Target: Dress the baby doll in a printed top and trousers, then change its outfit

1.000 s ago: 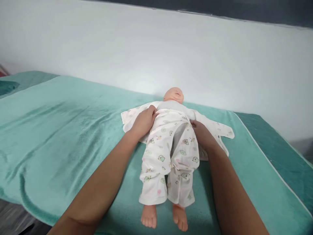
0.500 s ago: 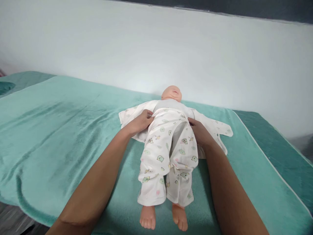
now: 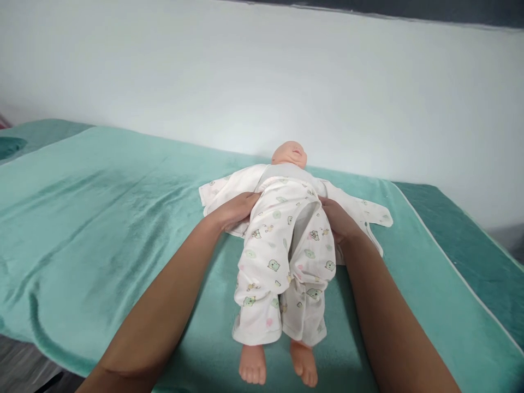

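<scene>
A baby doll (image 3: 289, 153) lies on its back on a green blanket (image 3: 123, 218), its bare feet toward me. White trousers (image 3: 266, 256) printed with small green animals cover its legs up to the belly, above which a grey-white torso shows. A matching white shirt (image 3: 356, 210) is spread beneath the doll, sleeves out to both sides. My left hand (image 3: 241, 208) is at the trousers' waist on the left, its fingertips tucked behind the cloth. On the opposite side my right hand (image 3: 336, 218) touches the waist, fingers mostly hidden by the trousers and the doll's side.
A white wall (image 3: 245, 82) rises directly behind the doll's head. Darker green cloth (image 3: 462, 234) edges the blanket at the right. Grey floor (image 3: 20, 365) shows at the lower left.
My left fingers have slid further in behind the waist of the trousers. The doll and trousers appear slightly further right in view. My right hand stays at the waist.
</scene>
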A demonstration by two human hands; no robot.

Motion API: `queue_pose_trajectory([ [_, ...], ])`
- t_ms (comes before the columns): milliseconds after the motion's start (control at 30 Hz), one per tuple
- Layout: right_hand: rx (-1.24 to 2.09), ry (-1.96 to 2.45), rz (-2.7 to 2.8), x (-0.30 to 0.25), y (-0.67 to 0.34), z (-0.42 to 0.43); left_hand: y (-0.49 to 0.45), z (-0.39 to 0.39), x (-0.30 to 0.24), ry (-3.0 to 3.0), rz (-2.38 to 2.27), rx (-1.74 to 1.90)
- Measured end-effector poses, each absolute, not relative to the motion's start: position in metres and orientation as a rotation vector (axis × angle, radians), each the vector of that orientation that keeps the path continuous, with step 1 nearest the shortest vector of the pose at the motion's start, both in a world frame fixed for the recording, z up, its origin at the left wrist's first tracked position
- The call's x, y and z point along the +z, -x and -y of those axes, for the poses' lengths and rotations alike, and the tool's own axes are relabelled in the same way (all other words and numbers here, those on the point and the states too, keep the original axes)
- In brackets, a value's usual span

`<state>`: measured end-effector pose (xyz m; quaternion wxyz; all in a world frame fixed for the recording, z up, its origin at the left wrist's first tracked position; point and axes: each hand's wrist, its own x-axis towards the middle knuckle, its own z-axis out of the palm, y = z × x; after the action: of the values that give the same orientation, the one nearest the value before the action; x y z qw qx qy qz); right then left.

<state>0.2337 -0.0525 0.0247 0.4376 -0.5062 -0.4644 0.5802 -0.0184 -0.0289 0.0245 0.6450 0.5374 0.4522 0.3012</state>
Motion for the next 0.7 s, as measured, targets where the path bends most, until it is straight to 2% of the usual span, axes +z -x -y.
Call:
queue_pose_trajectory([
  [200,1.412,1.27,1.189,0.024,-0.233,0.053,0.011,0.027,0.018,-1.055,-0.961,0.761],
  [700,1.285,1.276,1.138,0.024,-0.223,0.059,0.013,0.024,0.016,-1.057,-0.851,0.771],
])
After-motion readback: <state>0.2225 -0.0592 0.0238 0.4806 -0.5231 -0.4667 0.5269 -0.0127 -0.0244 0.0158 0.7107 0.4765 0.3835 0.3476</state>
